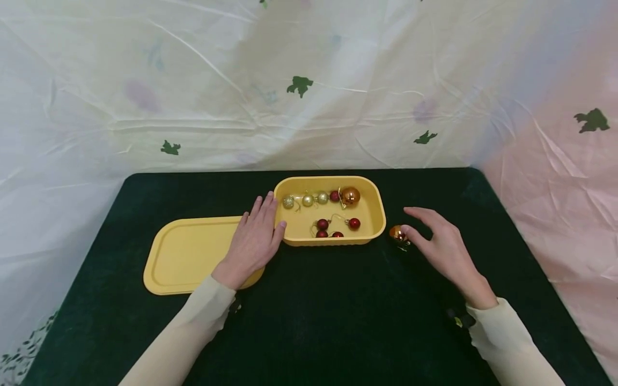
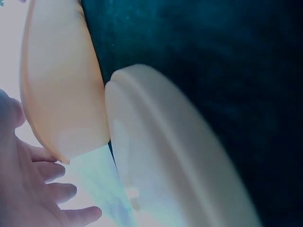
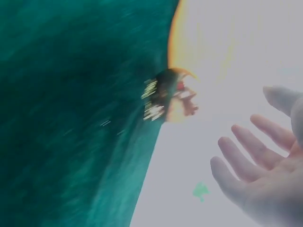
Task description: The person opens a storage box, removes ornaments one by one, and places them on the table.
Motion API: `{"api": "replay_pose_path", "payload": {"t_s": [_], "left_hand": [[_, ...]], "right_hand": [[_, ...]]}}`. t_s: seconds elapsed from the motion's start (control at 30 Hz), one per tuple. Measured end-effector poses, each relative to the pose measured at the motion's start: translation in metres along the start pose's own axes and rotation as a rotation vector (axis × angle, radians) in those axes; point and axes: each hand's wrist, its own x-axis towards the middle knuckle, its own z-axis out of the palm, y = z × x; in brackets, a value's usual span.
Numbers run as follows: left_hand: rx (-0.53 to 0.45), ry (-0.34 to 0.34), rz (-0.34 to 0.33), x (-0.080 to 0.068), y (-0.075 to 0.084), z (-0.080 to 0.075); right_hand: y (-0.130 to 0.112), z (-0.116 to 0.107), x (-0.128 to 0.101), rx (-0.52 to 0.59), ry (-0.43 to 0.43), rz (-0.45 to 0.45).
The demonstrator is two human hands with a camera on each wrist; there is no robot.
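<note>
While the left hand, fingers straight, lies at the yellow box, one copper ball: on the worktop, between box and nearer right hand, just beside its thumb tip, digits apart.

I count 3 gold balls, 5 red balls and 2 copper balls, so I get 10 total. 9 in the tub, 1 copper out on the counter. 2 reds part-hidden by the tub's front edge, I counted both. 1 tub, 1 lid, 1 counter.
</note>
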Motion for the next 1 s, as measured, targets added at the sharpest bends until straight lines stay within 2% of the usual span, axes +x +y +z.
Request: {"api": "replay_pose_path", "payload": {"t_s": [0.2,0.5,0.63,0.73,1.0], "left_hand": [[-0.058,0.021,-0.018,0.004,0.001,-0.002],[-0.048,-0.011,-0.042,0.006,0.001,0.0],[-0.037,-0.018,-0.04,0.008,0.0,0.002],[-0.028,-0.026,-0.037,0.009,-0.001,0.004],[-0.005,-0.02,-0.034,0.009,0.001,0.005]], "right_hand": [[-0.021,0.004,0.008,0.061,0.089,-0.068],[-0.041,0.024,0.022,0.15,0.118,-0.106],[-0.047,0.033,0.03,0.178,0.073,-0.103],[-0.051,0.04,0.037,0.195,0.007,-0.095],[-0.068,0.061,0.059,0.138,-0.151,-0.065]]}}
